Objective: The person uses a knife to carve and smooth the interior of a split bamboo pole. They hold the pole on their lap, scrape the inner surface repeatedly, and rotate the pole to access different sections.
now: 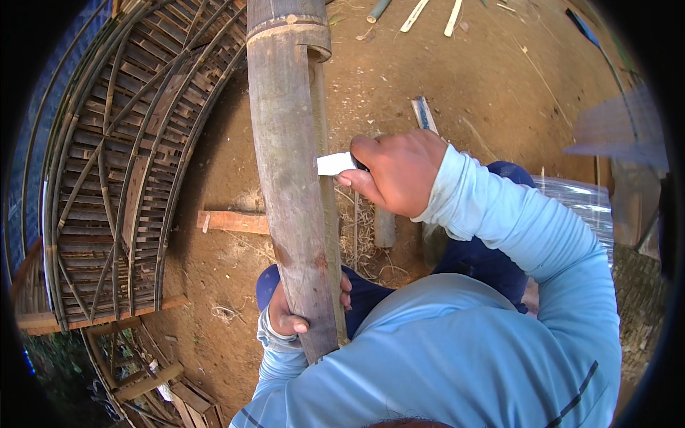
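Note:
A thick, grey-brown bamboo pole [285,143] runs from the top of the view down to my body, with a long slot cut along its right side that starts just below a node. Low on the pole, my left hand [287,312] wraps round it, thumb on the near face and fingertips showing past the right edge. My right hand [403,171] is closed on a short-bladed knife [334,164]. Its bright, flat blade touches or nearly touches the slotted edge; most of the handle is hidden in my fist.
Left of me stands a large slatted bamboo frame [143,157]. On the dirt ground lie a reddish wooden piece [232,222], thin shavings [367,246] and split strips [452,18] farther off. Clear plastic sheeting [578,203] is at the right, beyond my right arm.

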The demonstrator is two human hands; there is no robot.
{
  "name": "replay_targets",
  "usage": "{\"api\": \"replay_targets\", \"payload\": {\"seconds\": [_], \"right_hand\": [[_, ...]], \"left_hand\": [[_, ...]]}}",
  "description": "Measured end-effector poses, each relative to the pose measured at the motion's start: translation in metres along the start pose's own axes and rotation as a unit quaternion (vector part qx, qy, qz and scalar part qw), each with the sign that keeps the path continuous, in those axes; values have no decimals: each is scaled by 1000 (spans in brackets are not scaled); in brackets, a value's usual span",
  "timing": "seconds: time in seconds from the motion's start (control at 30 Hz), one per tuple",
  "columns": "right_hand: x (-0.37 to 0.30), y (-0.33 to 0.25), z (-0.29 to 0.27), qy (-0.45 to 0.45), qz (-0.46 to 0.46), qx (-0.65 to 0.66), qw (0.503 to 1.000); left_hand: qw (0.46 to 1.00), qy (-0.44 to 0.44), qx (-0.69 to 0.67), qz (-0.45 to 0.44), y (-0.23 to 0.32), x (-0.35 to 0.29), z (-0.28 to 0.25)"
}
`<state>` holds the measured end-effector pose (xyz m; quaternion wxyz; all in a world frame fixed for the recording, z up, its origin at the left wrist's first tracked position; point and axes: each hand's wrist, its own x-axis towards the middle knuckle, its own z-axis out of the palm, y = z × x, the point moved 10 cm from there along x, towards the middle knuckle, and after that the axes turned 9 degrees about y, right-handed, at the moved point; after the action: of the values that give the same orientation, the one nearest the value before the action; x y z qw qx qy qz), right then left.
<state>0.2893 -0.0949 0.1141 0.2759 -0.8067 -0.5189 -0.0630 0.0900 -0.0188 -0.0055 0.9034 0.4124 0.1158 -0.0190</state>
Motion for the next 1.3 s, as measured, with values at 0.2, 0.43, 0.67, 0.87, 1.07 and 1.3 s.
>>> {"api": "replay_targets", "payload": {"seconds": [0.2,0.43,0.67,0.87,1.07,1.3], "right_hand": [[3,6,6,-34,-15,-22,999],[7,11,5,-26,-21,-43,998],[9,12,4,-23,-35,-65,997],[11,11,3,-21,-34,-75,996],[-5,4,5,16,6,-57,998],[1,2,-5,43,-16,-61,997]], "left_hand": [[1000,10,24,-6,1,1,0],[999,7,42,0,1,1,-1],[999,11,50,-1,2,3,-1],[999,25,44,-3,1,0,-4],[999,31,22,-2,0,-1,-2],[1000,14,16,14,3,0,1]]}}
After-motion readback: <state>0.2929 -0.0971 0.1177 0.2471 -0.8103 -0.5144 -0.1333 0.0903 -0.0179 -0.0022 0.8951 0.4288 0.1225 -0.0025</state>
